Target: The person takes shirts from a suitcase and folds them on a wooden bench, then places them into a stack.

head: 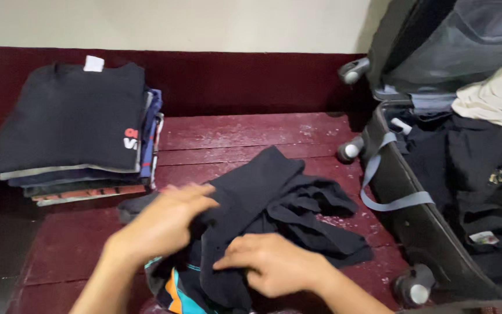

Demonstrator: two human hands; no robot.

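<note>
Two hands of yours work a crumpled black garment [274, 203] in the lower middle of the frame, lying on the dark red wooden floor [239, 136]. Your left hand [167, 224] rests on the garment's left part, fingers [196, 192] stretched forward and held close together, flat on the cloth; it is blurred, so you cannot tell whether they pinch a fold. Your right hand [274, 264] lies just beside it, lower and to the right, fingers [233, 256] curled and pressing down on the black fabric. Under the garment's lower left edge shows a piece of clothing with orange and teal stripes [175, 293].

In the upper left of the frame stands a stack of folded clothes [71, 125], topped by a black shirt with a white tag. At the right lies an open dark suitcase [413, 221] with wheels and grey straps, holding dark clothes and a cream-coloured cloth [495, 99] in the upper right.
</note>
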